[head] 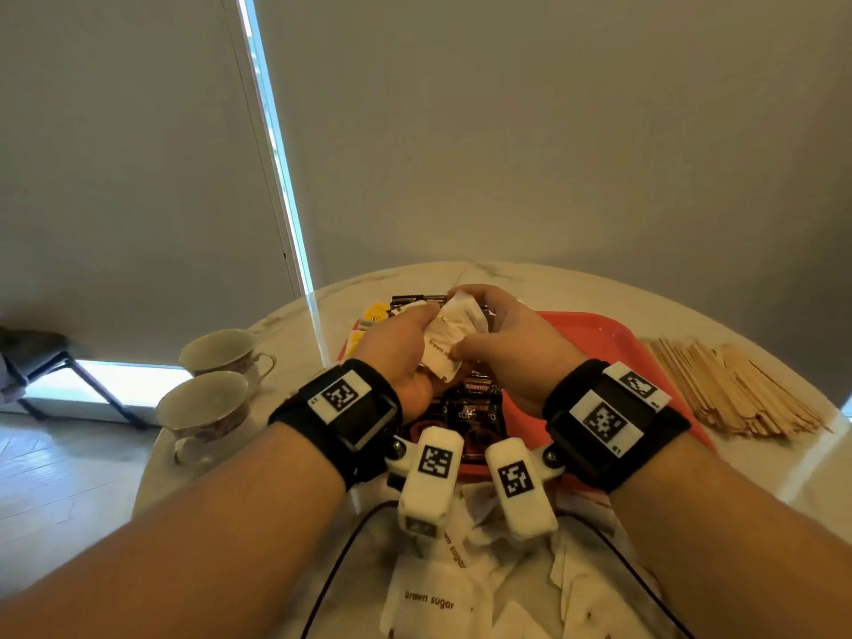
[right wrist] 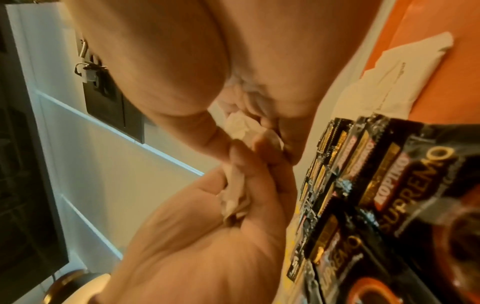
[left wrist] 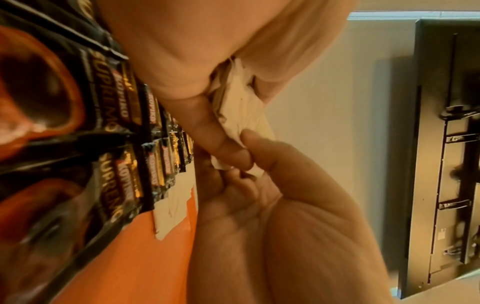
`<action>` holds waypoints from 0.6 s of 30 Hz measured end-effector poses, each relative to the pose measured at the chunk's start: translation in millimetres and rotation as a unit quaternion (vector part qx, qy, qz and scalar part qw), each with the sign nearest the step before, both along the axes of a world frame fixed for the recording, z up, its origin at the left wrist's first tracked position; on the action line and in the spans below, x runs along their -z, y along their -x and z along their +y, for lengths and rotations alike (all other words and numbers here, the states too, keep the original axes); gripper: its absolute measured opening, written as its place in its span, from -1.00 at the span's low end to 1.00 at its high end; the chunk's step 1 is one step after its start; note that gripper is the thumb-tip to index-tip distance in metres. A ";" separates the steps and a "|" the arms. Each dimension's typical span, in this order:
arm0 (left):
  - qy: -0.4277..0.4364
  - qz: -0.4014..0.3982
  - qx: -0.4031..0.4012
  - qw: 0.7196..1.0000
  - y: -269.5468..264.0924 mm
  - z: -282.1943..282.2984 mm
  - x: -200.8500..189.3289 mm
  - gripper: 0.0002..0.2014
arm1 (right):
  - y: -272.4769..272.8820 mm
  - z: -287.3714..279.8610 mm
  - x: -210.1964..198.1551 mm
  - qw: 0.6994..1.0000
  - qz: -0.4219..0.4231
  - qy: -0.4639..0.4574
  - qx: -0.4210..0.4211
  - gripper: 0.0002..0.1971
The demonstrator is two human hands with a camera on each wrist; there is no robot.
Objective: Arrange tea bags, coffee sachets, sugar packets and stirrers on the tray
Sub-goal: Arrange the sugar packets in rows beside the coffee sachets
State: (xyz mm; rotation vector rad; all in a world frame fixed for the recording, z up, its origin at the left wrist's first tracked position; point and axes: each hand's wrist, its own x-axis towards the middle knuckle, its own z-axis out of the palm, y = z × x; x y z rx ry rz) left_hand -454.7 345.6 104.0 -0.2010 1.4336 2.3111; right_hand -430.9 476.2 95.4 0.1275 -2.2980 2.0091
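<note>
Two teacups [head: 210, 385] stand at the left edge of the round marble bench [head: 530, 288], one behind the other, well apart from the tray [head: 594, 334]

Yellow tea bags [head: 374, 312] lie at the tray's far-left corner, partly hidden behind the left hand [head: 396, 357]

Left hand is raised over the tray, fingers [left wrist: 262, 156] curled and clamped on a small bundle of white sugar packets [head: 454, 339]; "brown" print is readable on one. Left wrist view shows the thumb pressing the paper against the other hand's finger

Right hand [head: 502, 343] faces it, thumb and fingers [right wrist: 270, 152] pinched on the same bundle from the other side. Both hands touch at the bundle, which is off the tray surface, above the coffee sachets [head: 475, 408]

Black coffee sachets lie in overlapping rows down the tray's middle, directly under the hands; "SUPREMO" print is legible in both wrist views [left wrist: 114, 115] [right wrist: 405, 185]

A few white packets [right wrist: 389, 78] already lie flat on the orange-red tray, just beside the far end of the sachet rows

More loose sugar packets [head: 428, 601] are heaped on the bench at the near edge, in front of the tray, some crumpled, with a black cable [head: 336, 574] running over them

Wooden stirrers [head: 733, 394] lie in a loose fanned pile on the bench just right of the tray, off it

Both wrists carry black straps with white marker blocks [head: 343, 398]
</note>
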 end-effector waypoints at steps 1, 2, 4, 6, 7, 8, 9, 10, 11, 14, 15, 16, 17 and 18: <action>0.003 0.005 -0.003 1.000 5.3 3.6 0.5 -0.74 | 3.6 3.1 3.0 1.000 -0.003 0.015 0.016 -0.34; 0.010 0.014 -0.003 1.000 10.2 6.6 1.3 -0.74 | 6.7 7.1 5.1 0.999 -0.005 0.033 0.035 -0.38; 0.020 0.034 -0.003 0.999 18.6 10.4 4.3 -0.75 | 10.3 16.2 9.6 0.994 -0.007 0.083 0.073 -0.47; 0.017 0.046 0.004 0.999 24.9 13.2 6.5 -0.74 | 12.1 24.9 12.3 0.988 0.002 0.113 0.105 -0.60; 0.013 0.048 0.012 0.999 26.0 14.3 7.8 -0.71 | 11.7 27.9 14.4 0.986 0.007 0.119 0.114 -0.66; 0.012 0.052 0.025 0.998 26.4 14.9 8.7 -0.68 | 10.4 30.1 15.8 0.985 0.010 0.125 0.117 -0.72; 0.014 0.059 0.044 0.997 26.5 15.7 8.6 -0.63 | 9.4 31.2 16.8 0.985 0.010 0.128 0.114 -0.76; 0.020 0.072 0.065 0.995 26.4 16.0 9.4 -0.56 | 8.2 31.7 17.7 0.986 0.010 0.126 0.108 -0.80; 0.028 0.089 0.087 0.992 26.2 16.1 10.1 -0.51 | 7.5 32.1 18.3 0.987 0.009 0.119 0.104 -0.82; 0.048 0.124 0.119 0.984 26.4 10.6 13.7 -0.58 | 7.6 33.5 18.8 0.989 0.010 0.107 0.105 -0.83; 0.049 0.121 0.120 0.984 25.9 7.9 14.5 -0.63 | 7.7 34.3 18.4 0.988 0.009 0.117 0.105 -0.82; 0.050 0.117 0.115 0.985 26.1 5.1 15.7 -0.66 | 7.6 34.5 17.9 0.986 0.009 0.132 0.103 -0.80; 0.051 0.114 0.109 0.986 25.2 2.7 16.0 -0.69 | 7.5 34.3 17.6 0.984 0.009 0.148 0.100 -0.80; 0.053 0.113 0.103 0.987 24.5 0.5 16.8 -0.72 | 7.1 33.9 18.0 0.982 0.008 0.161 0.099 -0.80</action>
